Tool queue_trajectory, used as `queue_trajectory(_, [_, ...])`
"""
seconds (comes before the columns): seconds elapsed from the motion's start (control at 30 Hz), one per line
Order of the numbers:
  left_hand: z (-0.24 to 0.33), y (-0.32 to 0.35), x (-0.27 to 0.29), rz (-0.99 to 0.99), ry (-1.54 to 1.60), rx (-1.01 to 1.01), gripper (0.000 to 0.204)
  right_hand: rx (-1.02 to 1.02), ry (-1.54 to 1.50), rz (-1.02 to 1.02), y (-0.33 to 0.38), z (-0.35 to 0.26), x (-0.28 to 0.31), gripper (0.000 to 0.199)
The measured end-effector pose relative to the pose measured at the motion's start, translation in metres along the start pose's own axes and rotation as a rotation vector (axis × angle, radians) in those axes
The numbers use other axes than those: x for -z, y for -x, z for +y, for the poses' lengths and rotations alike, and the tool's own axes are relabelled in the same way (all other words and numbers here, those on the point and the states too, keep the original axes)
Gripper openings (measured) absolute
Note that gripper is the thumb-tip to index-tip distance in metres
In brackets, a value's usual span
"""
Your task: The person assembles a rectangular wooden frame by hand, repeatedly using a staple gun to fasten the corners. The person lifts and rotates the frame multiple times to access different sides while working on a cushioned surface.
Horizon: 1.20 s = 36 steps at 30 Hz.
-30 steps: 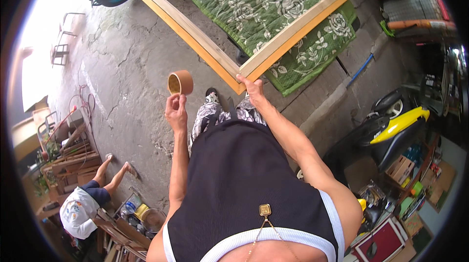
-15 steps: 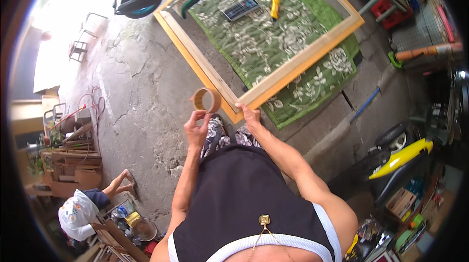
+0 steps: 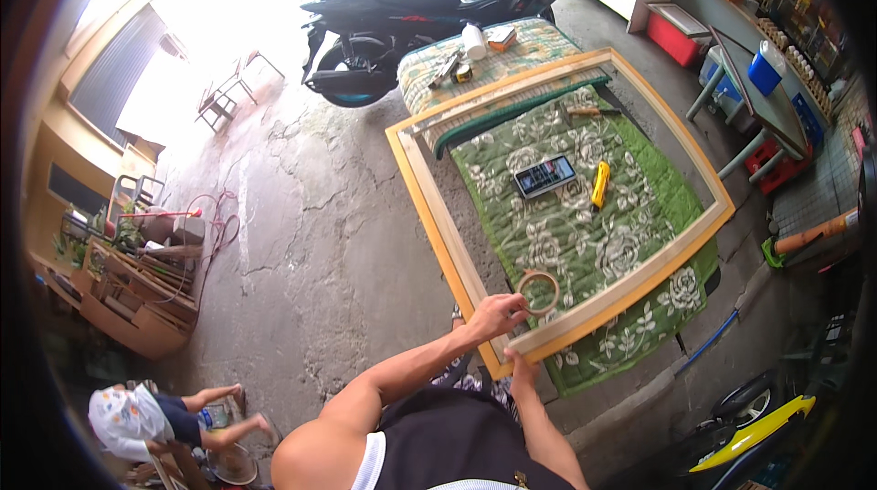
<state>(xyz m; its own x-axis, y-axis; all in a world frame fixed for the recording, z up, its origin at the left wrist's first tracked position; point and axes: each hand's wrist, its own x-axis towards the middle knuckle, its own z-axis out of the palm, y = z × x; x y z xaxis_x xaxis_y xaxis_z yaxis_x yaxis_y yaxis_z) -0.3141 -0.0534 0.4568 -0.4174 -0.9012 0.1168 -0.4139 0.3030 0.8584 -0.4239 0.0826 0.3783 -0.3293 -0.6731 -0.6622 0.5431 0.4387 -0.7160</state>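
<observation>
My left hand (image 3: 499, 315) is closed on a roll of brown tape (image 3: 556, 293), held over the near left corner of a large wooden frame (image 3: 603, 294). At that same corner, my right hand (image 3: 522, 371) grips the frame's outer edge, its fingers partly hidden by the wood. The frame is pale wood with an orange-yellow outer border. Through its opening I see a green floral quilt (image 3: 594, 243). On the quilt lie a phone-like device (image 3: 545, 177) with a lit screen and a yellow utility knife (image 3: 600, 186).
Beyond the frame is a patterned padded surface (image 3: 416, 74) holding tools and a white bottle (image 3: 474, 42). Behind it a black motorbike (image 3: 429, 10) is parked. A person (image 3: 164, 417) sits at lower left. A yellow-and-black vehicle (image 3: 758, 435) stands at lower right.
The tape roll has gone from outside the frame's left edge to above its corner with my left hand. My right hand stays at the corner. The view has shifted, showing more of the far side.
</observation>
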Motion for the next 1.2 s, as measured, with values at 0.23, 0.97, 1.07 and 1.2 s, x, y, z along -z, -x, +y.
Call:
queue_trajectory(0.23, [-0.037, -0.098, -0.004, -0.317, -0.071, -0.196, 0.030, -0.052, -0.141, 0.221, 0.001, 0.011, -0.002, 0.052])
queue_trajectory(0.97, [-0.151, -0.534, -0.011, -0.124, -0.930, -0.265, 0.045, -0.112, -0.023, 0.295, 0.018, -0.008, -0.022, 0.046])
queue_trajectory(1.07, [-0.108, -0.504, 0.009, -0.040, -0.539, -0.250, 0.039, 0.049, 0.313, 0.455, 0.029, -0.039, -0.034, 0.059])
queue_trajectory(1.2, [-0.050, -0.392, 0.058, -0.291, -0.076, -0.361, 0.017, 0.318, 0.785, 0.690, 0.045, -0.071, -0.031, 0.067])
